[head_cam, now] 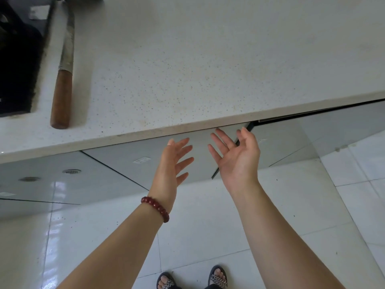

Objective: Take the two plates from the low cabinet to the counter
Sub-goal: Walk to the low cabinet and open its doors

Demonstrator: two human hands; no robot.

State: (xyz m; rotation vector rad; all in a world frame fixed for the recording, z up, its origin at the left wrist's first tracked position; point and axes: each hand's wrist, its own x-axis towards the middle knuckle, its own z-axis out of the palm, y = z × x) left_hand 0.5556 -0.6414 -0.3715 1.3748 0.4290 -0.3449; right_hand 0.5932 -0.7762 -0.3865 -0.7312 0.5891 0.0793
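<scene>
Both of my hands hang in front of the grey low cabinet door [200, 157], just below the edge of the speckled white counter [187, 69]. My left hand [173, 163], with a red bead bracelet at the wrist, is empty with fingers spread. My right hand [237, 155] is also empty, palm turned up and fingers apart. The cabinet door stands slightly ajar at its right edge, behind my right hand. No plates are visible; the inside of the cabinet is hidden.
A knife with a wooden handle [62, 80] lies on the counter at the left, beside a dark recessed stove [16, 59]. More grey cabinet fronts [62, 180] run left and right. White floor tiles [208, 236] and my sandalled feet [191, 278] are below.
</scene>
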